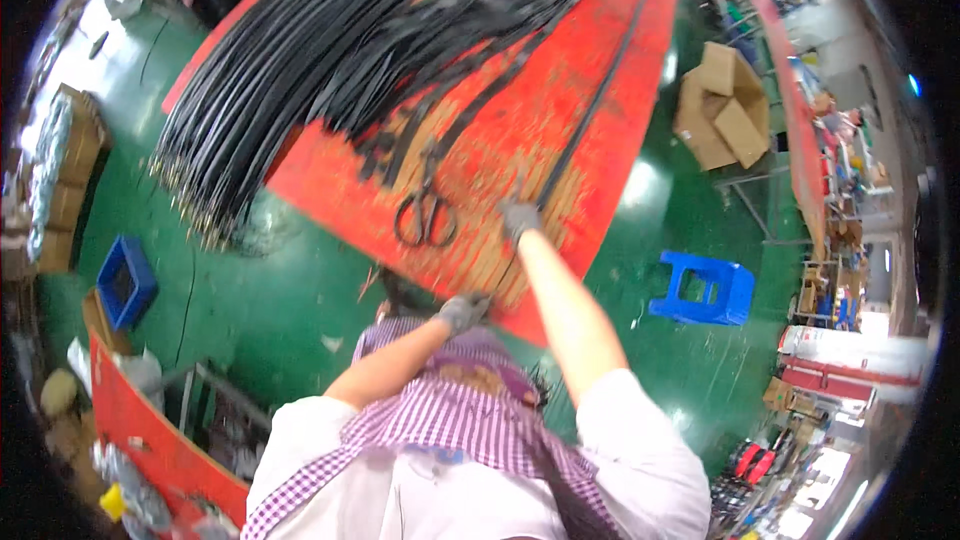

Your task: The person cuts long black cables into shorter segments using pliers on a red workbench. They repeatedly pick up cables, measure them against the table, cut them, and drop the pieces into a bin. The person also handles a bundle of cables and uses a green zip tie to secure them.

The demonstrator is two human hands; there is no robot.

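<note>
The right hand (pixel 519 219), in a grey glove, lay on the red tabletop (pixel 610 110) with its fingers closed around a single black cable (pixel 600 90) that ran from it away up the board toward the far end. Nearer the body, the left hand (pixel 463 311), gloved the same way, was curled at the tabletop's near edge, apparently pinching the same cable's near end, though the grip itself was too small to make out. Just to the left of the right hand lay a pair of scissors (pixel 426 215), blades pointing away. Farther off to the left and beyond, a thick bundle of black cables (pixel 300 70) spread across the tabletop, its ends overhanging the edge above the green floor (pixel 270 290). Well off to the right of the hand stood a blue stool (pixel 703 289) and an open cardboard box (pixel 722 105). As a judgement, the cable could slip through the gloves if pulled taut, and a sweep of the right forearm could knock the scissors off the edge.
</note>
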